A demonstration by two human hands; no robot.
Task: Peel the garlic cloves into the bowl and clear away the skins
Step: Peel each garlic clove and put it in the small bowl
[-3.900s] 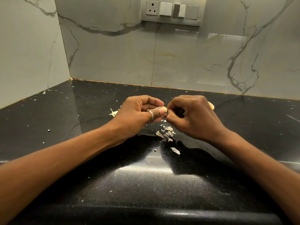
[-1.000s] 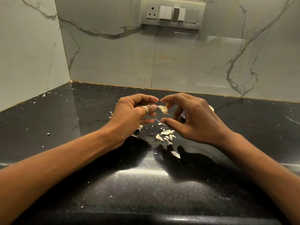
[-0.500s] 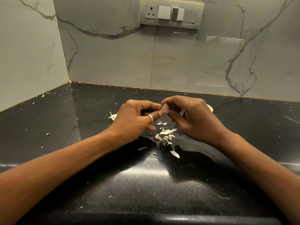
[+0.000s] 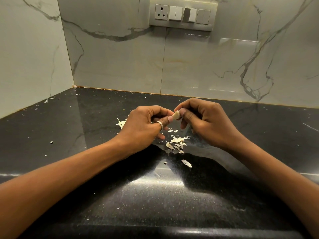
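Since a second ago we are bringing our two hands back together: the gap in which a strip of skin was being pulled away is gone, and both are working on one garlic clove (image 4: 176, 115) above the middle of the countertop (image 4: 103, 195). Our left hand (image 4: 143, 128) is pinching the clove between thumb and forefinger, and our right hand (image 4: 205, 121) is clamping its own thumb and forefinger on the other side, picking at it. The clove is showing mostly pale and bare, so we are judging it nearly peeled. Loose skins (image 4: 176, 143) are lying on the countertop just below our hands, and more scraps (image 4: 121, 123) are showing beyond the left hand, toward the back left corner. We are seeing no bowl, and the clearing is not yet begun.
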